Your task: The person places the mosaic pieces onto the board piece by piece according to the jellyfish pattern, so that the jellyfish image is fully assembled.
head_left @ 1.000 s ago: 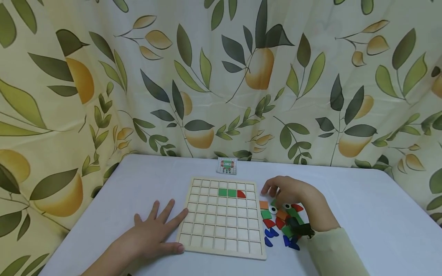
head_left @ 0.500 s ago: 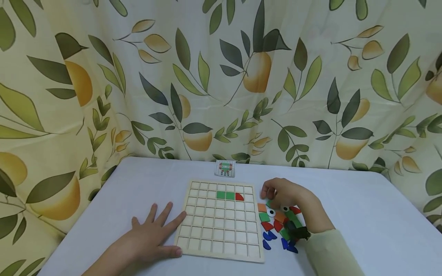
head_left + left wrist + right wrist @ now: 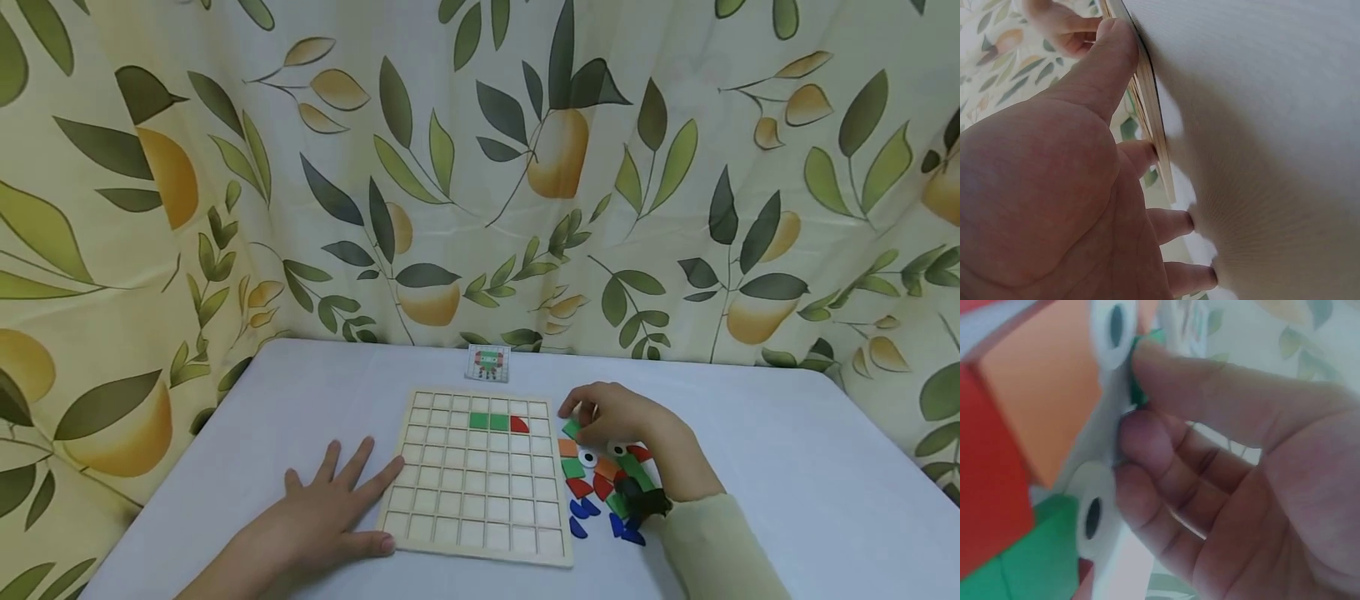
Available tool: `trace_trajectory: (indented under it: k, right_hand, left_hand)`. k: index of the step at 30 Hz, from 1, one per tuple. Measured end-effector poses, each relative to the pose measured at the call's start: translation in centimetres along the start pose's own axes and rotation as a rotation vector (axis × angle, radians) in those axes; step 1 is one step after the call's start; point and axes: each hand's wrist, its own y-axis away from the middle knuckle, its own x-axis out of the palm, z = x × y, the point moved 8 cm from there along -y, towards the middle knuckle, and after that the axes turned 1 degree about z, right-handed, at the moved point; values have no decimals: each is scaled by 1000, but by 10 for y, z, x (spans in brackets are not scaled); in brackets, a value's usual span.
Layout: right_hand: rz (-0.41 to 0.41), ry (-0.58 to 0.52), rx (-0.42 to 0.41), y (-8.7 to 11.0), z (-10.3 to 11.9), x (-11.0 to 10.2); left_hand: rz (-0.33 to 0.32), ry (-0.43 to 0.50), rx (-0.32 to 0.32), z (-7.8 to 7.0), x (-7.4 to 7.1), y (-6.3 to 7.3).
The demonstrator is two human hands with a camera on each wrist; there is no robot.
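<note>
In the head view, a wooden grid board (image 3: pixel 468 506) lies on the table with two green squares (image 3: pixel 489 422) and a red quarter-round piece (image 3: pixel 519 425) in one row near its far side. Fingers spread, my left hand (image 3: pixel 322 521) rests at the board's left edge; its thumb and index finger meet the side in the left wrist view. My right hand (image 3: pixel 626 414) is right of the board, pinching a green piece (image 3: pixel 1139 378) between thumb and fingers. Two white eye discs (image 3: pixel 1090 512) lie close to the fingertips in the right wrist view.
Loose pieces lie right of the board: orange squares (image 3: pixel 568 448), red quarter-rounds (image 3: pixel 579 488) and several blue pieces (image 3: pixel 578 527). A small picture card (image 3: pixel 488 363) sits beyond the board. A leaf-patterned curtain (image 3: pixel 480 208) hangs behind the table.
My right hand has drawn a green piece from the pile toward the board's upper right edge, where it now shows beneath the fingers. The left hand stays in place.
</note>
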Motion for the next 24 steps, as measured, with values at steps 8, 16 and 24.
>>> trace_trajectory:
  k: [8, 16, 24]
  right_hand:
    - [-39, 39, -22, -3, -3, -5]
    - [-153, 64, -89, -6, 1, -16]
    - [-203, 56, -147, -8, 8, -22]
  left_hand:
    - [6, -4, -5, 0, 0, -3]
    - [8, -1, 6, 0, -1, -3]
    - [17, 8, -17, 2, -1, -3]
